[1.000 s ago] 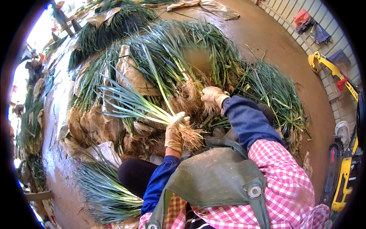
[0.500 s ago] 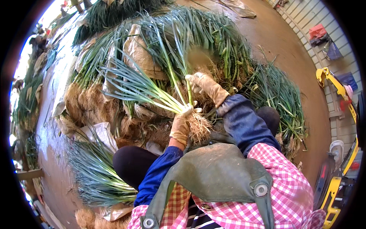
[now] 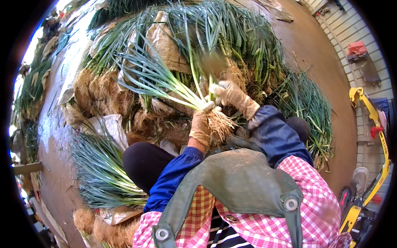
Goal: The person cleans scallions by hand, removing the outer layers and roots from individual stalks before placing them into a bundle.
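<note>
My left hand (image 3: pixel 201 124), in a tan work glove, is wrapped round the lower stalks of a bunch of green onions (image 3: pixel 178 89). Their leaves fan out to the upper left, and the pale, stringy roots (image 3: pixel 220 122) stick out to the right of the fist. Just to the right and above, my right hand (image 3: pixel 231 96), also gloved, has its fingers curled in at an upright green onion stalk (image 3: pixel 211 84) that rises from the bunch. A blurred smudge on the picture partly covers the top of that stalk.
A big heap of green onions (image 3: pixel 248 45) lies ahead, with brown sacking (image 3: pixel 165 45) on it. More piles lie at right (image 3: pixel 308 111) and lower left (image 3: pixel 103 173), beside my knee (image 3: pixel 144 165). A yellow machine arm (image 3: pixel 378 120) stands at far right by a tiled wall (image 3: pixel 343 45).
The view has shifted a little. My right hand has come down the stalk, closer to my left hand, which keeps hold of the bunch.
</note>
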Demonstrator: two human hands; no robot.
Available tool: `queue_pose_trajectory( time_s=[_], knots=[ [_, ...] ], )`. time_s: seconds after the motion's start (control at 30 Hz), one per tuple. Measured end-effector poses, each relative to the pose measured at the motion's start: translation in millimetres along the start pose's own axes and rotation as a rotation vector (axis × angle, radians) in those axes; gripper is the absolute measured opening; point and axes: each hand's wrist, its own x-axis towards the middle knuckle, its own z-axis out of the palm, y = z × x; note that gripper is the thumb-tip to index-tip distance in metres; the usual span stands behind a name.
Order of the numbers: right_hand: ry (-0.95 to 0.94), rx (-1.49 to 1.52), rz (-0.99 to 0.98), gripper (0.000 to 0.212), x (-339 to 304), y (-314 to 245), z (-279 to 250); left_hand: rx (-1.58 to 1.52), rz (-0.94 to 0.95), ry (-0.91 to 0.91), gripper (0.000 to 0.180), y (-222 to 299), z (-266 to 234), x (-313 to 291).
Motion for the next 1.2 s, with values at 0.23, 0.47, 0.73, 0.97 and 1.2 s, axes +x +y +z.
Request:
queue_pose_trajectory(
  time_s=[0.23,0.47,0.73,0.97,1.2],
  knots=[
    [-0.195,0.285,0.038,0.022,-90.6,-29.3,7.5,0.093,0.015,-0.038,0.023,6.4,-20.0,6.6],
    [0.180,0.726,-0.289,0.028,-62.4,-10.2,18.8,-0.125,-0.224,-0.291,0.018,3.3,-25.7,5.8],
    [-0.181,0.374,-0.198,0.015,-99.9,-8.1,27.5,0.098,-0.146,-0.104,0.012,-5.3,-12.6,-2.4],
    [0.204,-0.175,0.312,0.037,-220.4,-52.7,-170.3,-0.146,-0.110,-0.336,0.029,14.1,12.7,-15.0],
    [0.545,-1.285,0.521,0.038,-145.6,-54.7,-179.5,-0.027,0.008,-0.244,0.027,26.9,9.9,-14.4]
  ],
)
